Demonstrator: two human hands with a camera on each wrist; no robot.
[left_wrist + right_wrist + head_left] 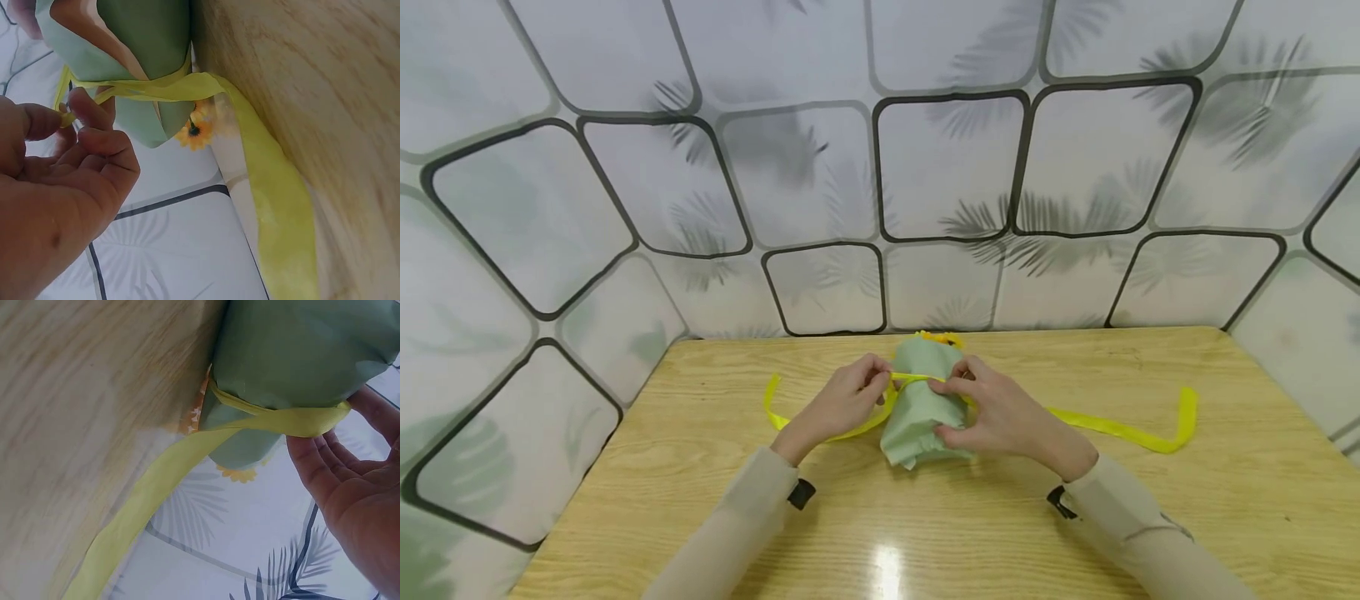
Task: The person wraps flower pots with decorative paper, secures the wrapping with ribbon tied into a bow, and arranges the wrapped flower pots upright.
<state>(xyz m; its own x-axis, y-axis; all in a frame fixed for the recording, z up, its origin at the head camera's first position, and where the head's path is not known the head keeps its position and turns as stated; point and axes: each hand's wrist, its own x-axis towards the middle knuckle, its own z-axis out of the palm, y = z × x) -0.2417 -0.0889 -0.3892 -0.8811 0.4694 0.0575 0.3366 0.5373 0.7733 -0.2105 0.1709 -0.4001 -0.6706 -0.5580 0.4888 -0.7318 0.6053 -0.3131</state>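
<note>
A flower bouquet in pale green wrapping paper (925, 417) lies on the table, its orange-yellow flowers (195, 133) peeking out at the far end. Yellow ribbon (917, 377) circles the wrapping, and two long tails trail to either side. My left hand (850, 396) pinches a narrow bit of ribbon between thumb and forefinger at the bouquet's left side. On the other side, my right hand (1000, 412) rests with thumb and fingers spread apart, touching the wrapping. Its fingertips (303, 447) touch the ribbon band (306, 422) in the right wrist view.
The wooden table (700, 500) meets a wall covering (955, 167) with a dark-lined pattern behind. The right ribbon tail (1120, 429) lies on the tabletop, bent up at its end. The left tail (772, 400) curls beyond my left forearm.
</note>
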